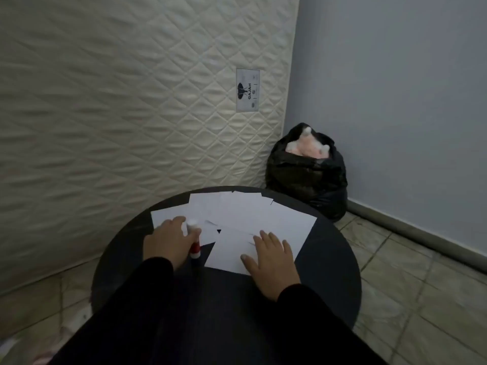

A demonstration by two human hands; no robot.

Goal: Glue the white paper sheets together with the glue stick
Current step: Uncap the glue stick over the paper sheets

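Several white paper sheets [237, 214] lie overlapping on a round dark table [329, 259]. My left hand [168, 241] grips a red and white glue stick [194, 239] upright at the left edge of the sheets. Its white top shows above my fingers and its red base stands on the table. My right hand [271, 259] lies flat, fingers spread, pressing on the nearest sheet [232, 248]. Both arms wear black sleeves.
A quilted cream mattress [131, 101] leans upright behind the table. A black bag [308, 175] with something pink in it sits on the tiled floor in the corner, just beyond the table's far right rim. A grey wall stands on the right.
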